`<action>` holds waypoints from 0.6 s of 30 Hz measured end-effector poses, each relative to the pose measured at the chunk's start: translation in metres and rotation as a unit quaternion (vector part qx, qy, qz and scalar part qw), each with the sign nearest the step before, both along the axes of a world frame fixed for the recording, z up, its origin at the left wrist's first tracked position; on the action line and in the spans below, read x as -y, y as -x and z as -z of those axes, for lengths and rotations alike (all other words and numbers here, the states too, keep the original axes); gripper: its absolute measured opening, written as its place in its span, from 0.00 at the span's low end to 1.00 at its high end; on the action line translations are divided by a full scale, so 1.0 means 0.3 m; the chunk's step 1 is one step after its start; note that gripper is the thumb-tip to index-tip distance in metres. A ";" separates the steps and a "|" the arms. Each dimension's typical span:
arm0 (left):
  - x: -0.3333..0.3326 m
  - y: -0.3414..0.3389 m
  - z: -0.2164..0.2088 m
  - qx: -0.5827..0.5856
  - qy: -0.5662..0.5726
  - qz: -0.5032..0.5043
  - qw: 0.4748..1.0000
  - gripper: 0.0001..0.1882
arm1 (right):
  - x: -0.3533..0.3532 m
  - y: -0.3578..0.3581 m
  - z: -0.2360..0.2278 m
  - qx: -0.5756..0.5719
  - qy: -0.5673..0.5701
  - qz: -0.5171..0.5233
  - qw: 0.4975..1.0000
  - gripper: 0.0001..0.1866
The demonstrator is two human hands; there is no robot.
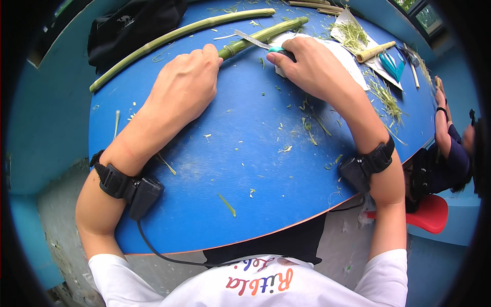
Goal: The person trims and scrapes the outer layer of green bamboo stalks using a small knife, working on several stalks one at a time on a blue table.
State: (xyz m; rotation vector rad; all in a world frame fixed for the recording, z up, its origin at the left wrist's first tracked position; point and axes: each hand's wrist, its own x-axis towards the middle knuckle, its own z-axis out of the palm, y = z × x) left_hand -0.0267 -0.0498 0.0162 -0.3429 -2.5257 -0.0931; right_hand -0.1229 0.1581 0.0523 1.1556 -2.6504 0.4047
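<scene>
My left hand (186, 82) is closed around the near end of a green cane stalk (271, 31), which slants away to the far right over the table. In my right hand (312, 64) is a utility knife (253, 40) with a teal and black handle. Its blade lies across the stalk just beyond my left fist, pointing left; whether the edge cuts into the surface I cannot tell. A longer pale green stalk (179, 38) lies behind my left hand. Beneath my right hand and the stalk is a white paper sheet (340, 56).
Shavings (386, 100) and scraps litter the blue table (225, 158). At right are a cut stalk piece (376, 51), a teal tool (392, 66) and paper with shavings (353, 35). A black bag (133, 30) lies far left. Another person (450, 148) is at the right, near a red stool (429, 214).
</scene>
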 end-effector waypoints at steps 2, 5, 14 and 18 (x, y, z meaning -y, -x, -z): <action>-0.001 -0.002 -0.004 0.028 0.003 -0.030 0.999 0.10 | -0.009 -0.006 -0.007 0.033 -0.003 0.003 0.999 0.25; 0.002 -0.003 0.003 0.002 0.012 -0.018 1.000 0.10 | 0.009 -0.063 -0.052 0.112 -0.016 -0.007 0.994 0.25; 0.000 -0.015 -0.007 0.048 0.000 -0.020 0.999 0.10 | 0.019 -0.034 -0.036 0.076 -0.048 0.046 0.995 0.24; 0.009 -0.013 -0.005 0.059 0.005 -0.019 0.998 0.10 | 0.013 0.013 -0.048 0.101 -0.037 0.075 0.991 0.25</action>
